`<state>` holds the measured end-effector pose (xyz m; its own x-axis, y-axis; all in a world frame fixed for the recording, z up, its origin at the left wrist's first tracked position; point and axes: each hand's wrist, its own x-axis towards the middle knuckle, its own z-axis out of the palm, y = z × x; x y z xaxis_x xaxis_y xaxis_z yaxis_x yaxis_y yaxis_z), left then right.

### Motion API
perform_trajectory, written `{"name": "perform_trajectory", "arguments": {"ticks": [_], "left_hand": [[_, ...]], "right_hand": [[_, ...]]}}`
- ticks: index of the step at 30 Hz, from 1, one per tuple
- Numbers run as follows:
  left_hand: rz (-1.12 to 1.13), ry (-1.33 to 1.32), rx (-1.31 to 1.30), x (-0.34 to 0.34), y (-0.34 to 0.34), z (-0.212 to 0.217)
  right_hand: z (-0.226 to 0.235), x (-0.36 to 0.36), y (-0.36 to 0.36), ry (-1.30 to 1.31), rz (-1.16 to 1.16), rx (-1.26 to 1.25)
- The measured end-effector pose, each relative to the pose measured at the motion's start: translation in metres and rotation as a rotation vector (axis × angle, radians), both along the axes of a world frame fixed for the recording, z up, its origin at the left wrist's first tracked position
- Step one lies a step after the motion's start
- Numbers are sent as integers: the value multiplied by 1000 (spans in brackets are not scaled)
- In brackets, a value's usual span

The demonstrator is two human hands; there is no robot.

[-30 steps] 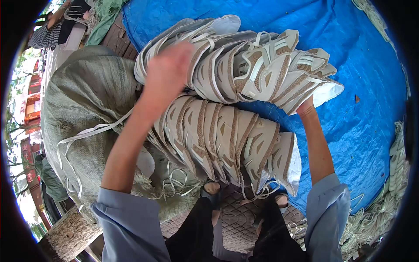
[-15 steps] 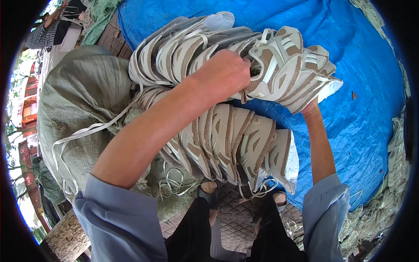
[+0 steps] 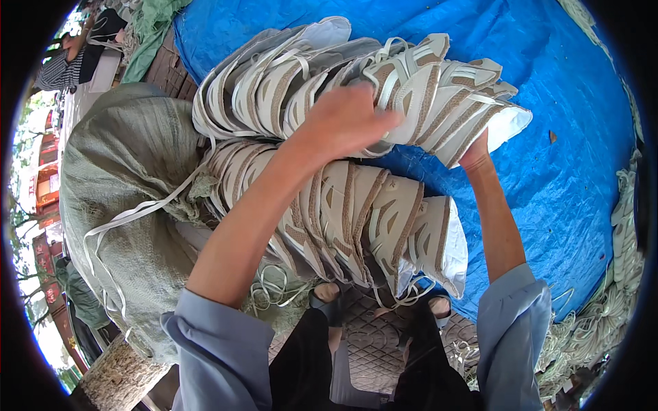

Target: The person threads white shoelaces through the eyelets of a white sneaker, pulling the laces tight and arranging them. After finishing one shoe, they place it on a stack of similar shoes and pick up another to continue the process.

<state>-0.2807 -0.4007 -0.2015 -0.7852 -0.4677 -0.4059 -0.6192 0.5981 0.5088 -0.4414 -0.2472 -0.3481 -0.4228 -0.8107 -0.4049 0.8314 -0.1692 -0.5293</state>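
Beige, white and brown shoe uppers [image 3: 411, 103] lie nested in an upper row on a blue tarp. My left hand [image 3: 346, 116] is over the middle of this row, its thumb stretched out to the right, apart from the fingers. Its fingertips are partly hidden against the uppers. At the row's right end, my right hand [image 3: 475, 152] reaches in under the last uppers, beside a white lining. Its fingers are hidden beneath them. A second row of nested uppers [image 3: 343, 198] lies nearer to me, below my left forearm.
The blue tarp [image 3: 555, 192] spreads behind and to the right. A bulky grey-green woven sack [image 3: 127, 151] stands at the left, with loose white laces [image 3: 154, 202] across it. Piled white cords [image 3: 589, 342] lie at the lower right. A person in stripes [image 3: 63, 72] is at the far left.
My left hand has lifted its thumb away from its closed fingers and shifted slightly left and down. My right hand and the row's right end have moved a little left.
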Motion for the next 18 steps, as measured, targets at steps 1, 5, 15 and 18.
{"name": "perform_trajectory", "arguments": {"ticks": [1,5,15,18], "left_hand": [[117,41,99,-3,2,5],[398,175,442,0,11,3],[-41,369,-498,37,-5,-3],[322,405,-593,90,-59,33]], "right_hand": [[2,-1,0,-29,-6,-56],[20,-3,15,-82,-37,-86],[31,22,-29,1,25,86],[32,23,-29,-81,82,60]]}}
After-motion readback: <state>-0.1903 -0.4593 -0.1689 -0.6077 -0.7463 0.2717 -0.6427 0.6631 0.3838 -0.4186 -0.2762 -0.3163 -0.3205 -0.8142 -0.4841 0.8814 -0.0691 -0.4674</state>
